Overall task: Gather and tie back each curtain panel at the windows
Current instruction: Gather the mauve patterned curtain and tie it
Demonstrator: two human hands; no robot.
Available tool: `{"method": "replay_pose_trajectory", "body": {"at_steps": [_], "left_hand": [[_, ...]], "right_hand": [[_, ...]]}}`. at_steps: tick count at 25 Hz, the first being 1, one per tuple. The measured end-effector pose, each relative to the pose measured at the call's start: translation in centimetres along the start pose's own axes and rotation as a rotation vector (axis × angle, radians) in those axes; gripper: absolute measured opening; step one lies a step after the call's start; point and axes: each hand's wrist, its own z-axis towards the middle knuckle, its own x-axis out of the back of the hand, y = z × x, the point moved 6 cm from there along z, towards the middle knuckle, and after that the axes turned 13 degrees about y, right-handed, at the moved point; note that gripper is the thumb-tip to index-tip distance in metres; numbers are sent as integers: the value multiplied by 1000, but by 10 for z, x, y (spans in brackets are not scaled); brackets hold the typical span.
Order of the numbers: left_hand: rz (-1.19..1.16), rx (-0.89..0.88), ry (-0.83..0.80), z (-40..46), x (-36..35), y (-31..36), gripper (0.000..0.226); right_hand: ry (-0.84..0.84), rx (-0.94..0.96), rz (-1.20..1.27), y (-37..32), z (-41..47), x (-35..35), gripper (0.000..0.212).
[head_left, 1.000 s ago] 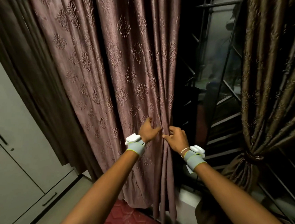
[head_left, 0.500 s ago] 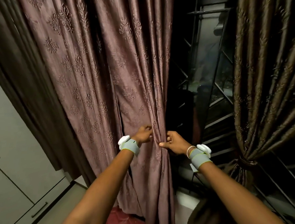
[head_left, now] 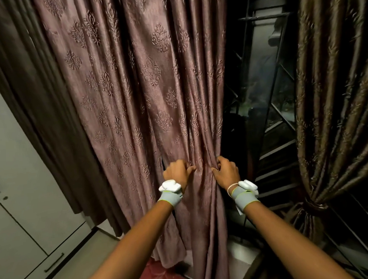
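Both hands sit slightly farther apart than 0.5 s ago: left hand and right hand each keep a grip clamped on bunched folds of the mauve damask curtain panel.

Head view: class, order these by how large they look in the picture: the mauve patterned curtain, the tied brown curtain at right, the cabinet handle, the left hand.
1. mauve patterned curtain
2. tied brown curtain
3. left hand
4. cabinet handle

The hand is nearer the camera than the handle, so that last pair is unsure.

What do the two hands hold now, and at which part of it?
Both hold the pink patterned curtain: the left hand and the right hand each grip folds near its right edge, at about mid-height.
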Motion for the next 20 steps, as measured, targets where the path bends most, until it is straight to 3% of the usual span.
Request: {"method": "replay_pose_trajectory", "body": {"at_steps": [6,9,12,15,17,20], "left_hand": [[61,-175,-68,-24,-4,6,32],[-121,-175,-129,-17,-11,-7,32],[-357,-154,-208,-9,-18,-18,28],[-488,-54,-228,-5,-16,-14,20],[-533,65,-92,5,-17,-20,36],[-619,221,4,22,-35,-39,89]], "right_hand": [[-143,39,178,-36,-24,-31,41],[-217,52,196,-39,-30,-34,49],[-153,4,174,-28,-28,-31,69],[-86,-5,117,-25,-30,-22,50],[-100,18,128,-23,-30,-21,37],[-178,50,221,-22,-30,-24,34]]}}
